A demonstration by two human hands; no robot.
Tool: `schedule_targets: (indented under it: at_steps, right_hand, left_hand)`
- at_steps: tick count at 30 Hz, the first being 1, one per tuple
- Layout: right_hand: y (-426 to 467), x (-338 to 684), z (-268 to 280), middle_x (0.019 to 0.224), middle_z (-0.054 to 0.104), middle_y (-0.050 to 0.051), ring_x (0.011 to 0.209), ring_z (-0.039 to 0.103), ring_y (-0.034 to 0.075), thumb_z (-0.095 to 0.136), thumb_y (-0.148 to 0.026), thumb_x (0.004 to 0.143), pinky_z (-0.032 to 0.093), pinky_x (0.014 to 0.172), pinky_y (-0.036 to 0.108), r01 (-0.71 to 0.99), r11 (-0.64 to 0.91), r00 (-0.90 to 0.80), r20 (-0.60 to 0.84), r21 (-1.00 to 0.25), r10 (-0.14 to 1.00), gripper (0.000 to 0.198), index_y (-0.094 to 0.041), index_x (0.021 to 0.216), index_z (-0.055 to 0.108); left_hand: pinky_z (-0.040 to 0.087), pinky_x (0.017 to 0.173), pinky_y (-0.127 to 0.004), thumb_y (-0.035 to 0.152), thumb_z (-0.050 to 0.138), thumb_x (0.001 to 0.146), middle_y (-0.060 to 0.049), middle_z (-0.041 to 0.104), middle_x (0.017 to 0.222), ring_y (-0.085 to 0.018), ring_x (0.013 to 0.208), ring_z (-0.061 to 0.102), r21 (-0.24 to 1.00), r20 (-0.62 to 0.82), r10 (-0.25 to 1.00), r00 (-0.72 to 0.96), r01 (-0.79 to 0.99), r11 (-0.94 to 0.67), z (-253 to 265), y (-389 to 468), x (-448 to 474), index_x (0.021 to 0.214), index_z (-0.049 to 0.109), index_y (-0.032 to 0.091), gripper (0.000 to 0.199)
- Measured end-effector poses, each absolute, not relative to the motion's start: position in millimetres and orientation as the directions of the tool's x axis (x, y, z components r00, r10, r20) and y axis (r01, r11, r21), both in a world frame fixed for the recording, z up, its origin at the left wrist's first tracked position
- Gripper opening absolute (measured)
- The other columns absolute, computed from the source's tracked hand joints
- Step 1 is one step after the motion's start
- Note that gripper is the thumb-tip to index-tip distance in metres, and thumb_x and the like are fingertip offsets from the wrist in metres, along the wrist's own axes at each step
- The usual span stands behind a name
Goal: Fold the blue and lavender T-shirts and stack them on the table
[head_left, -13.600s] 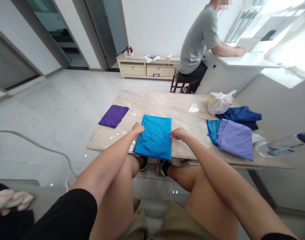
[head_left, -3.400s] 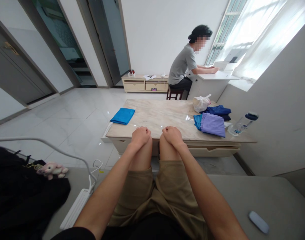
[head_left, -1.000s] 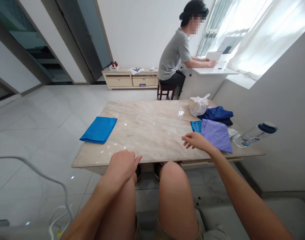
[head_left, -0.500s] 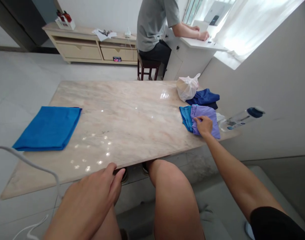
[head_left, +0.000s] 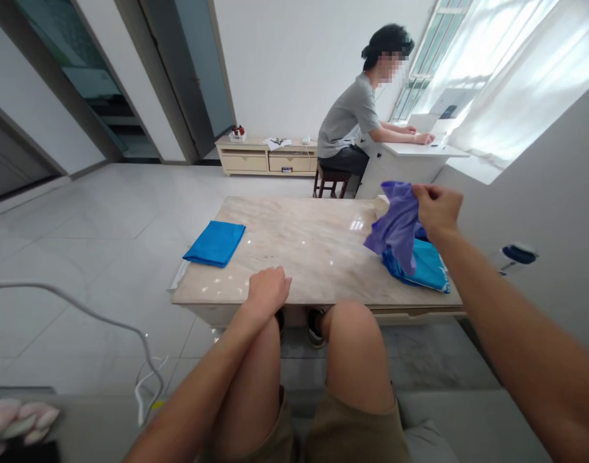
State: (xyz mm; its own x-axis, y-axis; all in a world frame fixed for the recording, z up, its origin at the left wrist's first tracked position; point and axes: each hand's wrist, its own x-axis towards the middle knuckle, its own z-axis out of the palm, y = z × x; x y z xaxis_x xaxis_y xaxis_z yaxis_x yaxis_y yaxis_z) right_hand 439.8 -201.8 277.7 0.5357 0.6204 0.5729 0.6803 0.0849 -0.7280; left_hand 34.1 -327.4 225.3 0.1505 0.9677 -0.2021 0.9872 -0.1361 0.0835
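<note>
My right hand point(head_left: 438, 207) is raised above the right end of the marble-topped table point(head_left: 294, 257), its fingers pinched on one corner of a purple cloth point(head_left: 395, 222). The cloth hangs down loosely in folds. Below and partly behind it lies a bright blue folded cloth point(head_left: 427, 267) with some white marks at its right edge. My left hand point(head_left: 268, 287) is above my left knee at the table's near edge, fingers curled in and nothing visible in them. A folded blue cloth point(head_left: 215, 244) lies flat at the table's left end.
A clear bottle with a dark blue lid point(head_left: 519, 253) stands at the right by the wall, mostly hidden by my forearm. Across the table a person point(head_left: 350, 122) sits on a stool at a white desk. A grey cable point(head_left: 82, 308) crosses the lower left.
My right hand has lifted the purple cloth off the pile, uncovering the bright blue cloth. The left hand has drawn its fingers in. My view has tilted up and shows more of the room.
</note>
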Motion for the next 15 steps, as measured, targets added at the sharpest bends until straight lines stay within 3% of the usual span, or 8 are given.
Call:
schedule_targets:
  at_steps: [4, 7, 11, 15]
  right_hand:
    - [-175.9, 360.6, 337.1, 0.096, 0.08, 0.011, 0.08, 0.066, 0.012, 0.072, -0.032, 0.102, 0.051, 0.078, 0.028, 0.566, 0.357, 0.431, 0.637, -0.743, 0.639, 0.036, 0.001, 0.114, 0.083]
    - [-161.8, 303.7, 335.7, 0.09, 0.076, 0.005, 0.079, 0.066, 0.012, 0.07, -0.036, 0.105, 0.053, 0.077, 0.027, 0.412, 0.454, 0.402, 0.605, -0.79, 0.687, 0.033, -0.005, 0.109, 0.082]
    - [-157.6, 242.2, 271.0, 0.081, 0.073, 0.001, 0.078, 0.068, 0.015, 0.072, -0.062, 0.098, 0.057, 0.069, 0.027, 0.184, 0.38, 0.338, 0.421, -0.907, 0.842, 0.049, -0.013, 0.099, 0.081]
    - [-165.3, 216.6, 199.8, 0.076, 0.073, 0.002, 0.072, 0.067, 0.016, 0.081, -0.074, 0.081, 0.061, 0.067, 0.029, 0.082, 0.149, 0.18, 0.162, -0.985, 0.97, 0.061, -0.014, 0.091, 0.079]
  left_hand:
    - [0.052, 0.106, -0.04, 0.047, 0.059, 0.109, -0.017, 0.071, 0.144, -0.033, 0.134, 0.067, 0.346, 0.066, 0.979, 0.192, 0.916, -0.203, 258.7, -278.7, 49.2, 0.144, 0.064, 0.019, 0.044]
    - [0.05, 0.11, -0.039, 0.048, 0.07, 0.104, -0.02, 0.064, 0.154, -0.032, 0.141, 0.062, 0.555, 0.213, 0.97, 0.115, 0.803, -0.217, 274.0, -236.1, 61.2, 0.152, 0.056, 0.016, 0.059]
    - [0.055, 0.103, -0.035, 0.049, 0.075, 0.101, -0.02, 0.074, 0.138, -0.028, 0.123, 0.072, 0.827, 0.211, 0.974, 0.084, 0.516, -0.224, 246.4, -196.8, 70.6, 0.141, 0.065, 0.011, 0.056]
    - [0.058, 0.095, -0.035, 0.042, 0.073, 0.102, -0.017, 0.082, 0.114, -0.025, 0.104, 0.077, 0.909, 0.121, 0.992, 0.036, 0.398, -0.125, 191.5, -177.1, 66.4, 0.117, 0.076, 0.011, 0.035]
